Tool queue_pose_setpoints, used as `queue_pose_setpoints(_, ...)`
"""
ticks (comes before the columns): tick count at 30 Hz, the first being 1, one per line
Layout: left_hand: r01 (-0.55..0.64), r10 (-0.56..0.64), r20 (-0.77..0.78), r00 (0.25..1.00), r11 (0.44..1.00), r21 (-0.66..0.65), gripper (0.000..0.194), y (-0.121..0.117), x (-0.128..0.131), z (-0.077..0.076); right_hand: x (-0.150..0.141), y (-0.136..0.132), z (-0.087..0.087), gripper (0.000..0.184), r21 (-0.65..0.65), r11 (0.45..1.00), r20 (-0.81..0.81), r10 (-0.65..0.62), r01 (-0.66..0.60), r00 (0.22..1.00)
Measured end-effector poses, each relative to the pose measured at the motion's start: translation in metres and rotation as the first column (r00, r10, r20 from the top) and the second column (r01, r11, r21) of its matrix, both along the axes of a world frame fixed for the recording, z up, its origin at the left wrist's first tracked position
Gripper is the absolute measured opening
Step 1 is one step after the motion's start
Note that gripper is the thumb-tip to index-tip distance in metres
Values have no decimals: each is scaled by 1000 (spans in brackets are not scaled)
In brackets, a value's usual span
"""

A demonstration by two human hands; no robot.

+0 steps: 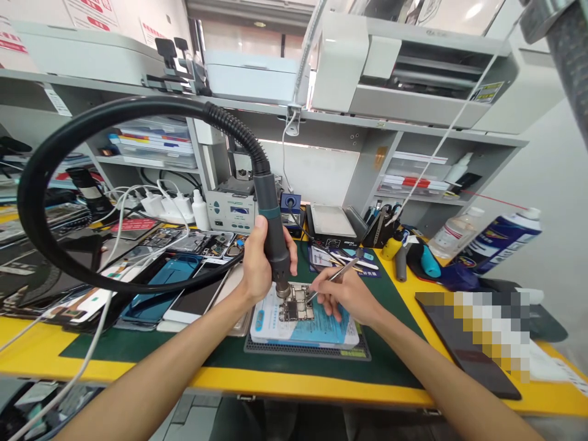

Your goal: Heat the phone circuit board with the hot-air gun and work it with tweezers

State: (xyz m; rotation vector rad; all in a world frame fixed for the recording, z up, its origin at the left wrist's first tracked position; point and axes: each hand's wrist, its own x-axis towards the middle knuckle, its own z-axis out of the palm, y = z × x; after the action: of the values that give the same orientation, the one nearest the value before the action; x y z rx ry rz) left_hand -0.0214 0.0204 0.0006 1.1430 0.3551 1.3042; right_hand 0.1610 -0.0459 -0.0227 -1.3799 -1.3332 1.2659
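- Circuit board (292, 309): lies on a blue-and-white box (328, 337), over a green mat (390, 364) on a yellow-edged worktop (257, 378).
- Far left of the board: a black hose (32, 196) loops above phone parts, among them a blue back panel (177, 266).
- Behind and left of the board: a grey station (232, 209) with a small display.
- At the board's left edge: left hand (258, 257), fingers clamped on a dark handle (275, 236), its metal nozzle (283, 290) over the board.
- At the board's right edge: right hand (351, 294), fingers clamped on a slim metal tool (345, 268); whether its tip touches, I cannot tell.
- Well right of the board: a clear bottle (457, 236) and a blue spray can (498, 242).
- Board's look: irregular outline, pale metallic sections, one dark block.
- Writing: red print on posters (96, 12) far left behind the board, and pale lettering on the can, both unreadable.
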Motion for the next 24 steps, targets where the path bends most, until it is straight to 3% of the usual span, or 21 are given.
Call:
queue_pose_setpoints(7, 21, -21, -1, 1000, 1000, 3, 65, -4, 0, 0, 0, -1, 0, 18, 12, 1000, 35, -3, 3, 999)
queue_pose_setpoints(14, -18, 18, 5, 1000, 1000, 11, 65, -1, -1, 1, 2, -8, -3, 33, 112, 989, 147, 78, -95, 986)
queue_pose_setpoints(19, -36, 36, 3, 999, 999, 1, 65, 1, -1, -1, -3, -12, -3, 47, 136, 987, 252, 43, -80, 967)
queue_pose_setpoints(24, -40, 40, -5, 999, 999, -4, 65, 1, 0, -2, -6, -13, -11, 52, 253, 965, 269, -4, -67, 963)
